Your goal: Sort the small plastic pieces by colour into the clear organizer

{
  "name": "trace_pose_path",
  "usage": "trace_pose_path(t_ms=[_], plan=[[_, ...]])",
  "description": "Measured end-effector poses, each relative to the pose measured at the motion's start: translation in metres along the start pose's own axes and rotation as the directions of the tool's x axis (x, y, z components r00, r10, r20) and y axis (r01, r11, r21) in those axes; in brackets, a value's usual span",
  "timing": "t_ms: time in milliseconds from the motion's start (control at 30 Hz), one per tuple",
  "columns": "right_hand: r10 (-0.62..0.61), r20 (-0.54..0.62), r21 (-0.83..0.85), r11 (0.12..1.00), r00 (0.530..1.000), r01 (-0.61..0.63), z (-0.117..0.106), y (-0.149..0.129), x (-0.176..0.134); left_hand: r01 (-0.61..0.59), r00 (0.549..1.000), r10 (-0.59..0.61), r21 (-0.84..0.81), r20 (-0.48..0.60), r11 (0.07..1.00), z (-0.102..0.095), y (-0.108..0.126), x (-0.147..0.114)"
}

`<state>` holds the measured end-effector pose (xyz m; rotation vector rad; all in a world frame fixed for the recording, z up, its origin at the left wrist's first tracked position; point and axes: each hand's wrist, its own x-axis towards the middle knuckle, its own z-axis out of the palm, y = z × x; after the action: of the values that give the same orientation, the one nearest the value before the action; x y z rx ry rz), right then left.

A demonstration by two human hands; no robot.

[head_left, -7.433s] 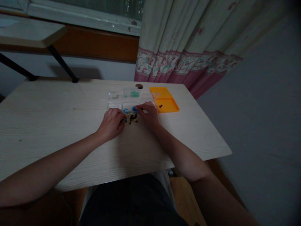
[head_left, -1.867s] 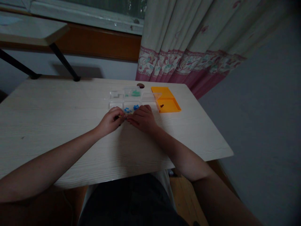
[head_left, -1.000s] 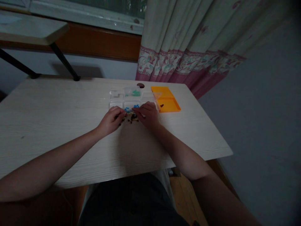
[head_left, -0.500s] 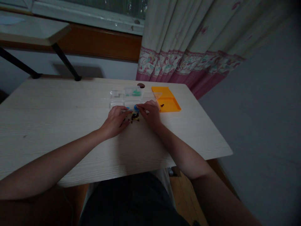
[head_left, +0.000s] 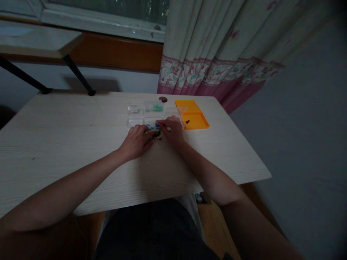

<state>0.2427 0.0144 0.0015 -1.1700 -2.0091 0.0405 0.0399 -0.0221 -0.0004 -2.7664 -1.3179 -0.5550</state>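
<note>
Small dark and yellow pieces (head_left: 156, 135) lie in a little pile on the table, just in front of a clear compartment box (head_left: 135, 117). My left hand (head_left: 137, 142) reaches over the pile from the left, its fingers apart and the fingertips touching the pieces. My right hand (head_left: 174, 131) is closed in a pinch over the near middle compartment. Right at its fingertips are blue pieces (head_left: 157, 125); what the pinch holds is too small to make out. Green pieces (head_left: 157, 107) sit in a far compartment of the box.
An orange tray (head_left: 193, 106) with a divider stands right of the box, a small dark piece (head_left: 187, 122) in it. Behind the box is a round hole (head_left: 163, 99) in the table (head_left: 89, 155). A raised shelf (head_left: 40, 39) on black legs stands at the back left; a curtain (head_left: 195, 68) hangs behind.
My left hand has moved slightly right, onto the pile of dark and yellow pieces. My right hand stays pinched at the blue pieces, almost unmoved. The view has shifted a little.
</note>
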Motion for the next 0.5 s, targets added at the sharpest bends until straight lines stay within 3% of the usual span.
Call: trace_pose_path(t_ms=[500], plan=[[0.014,-0.022,0.016,1.000,1.000,-0.014,-0.0007,0.0015,-0.0005,-0.031,0.998,0.028,-0.053,-0.049,0.998,0.0022,-0.0056,-0.0030]])
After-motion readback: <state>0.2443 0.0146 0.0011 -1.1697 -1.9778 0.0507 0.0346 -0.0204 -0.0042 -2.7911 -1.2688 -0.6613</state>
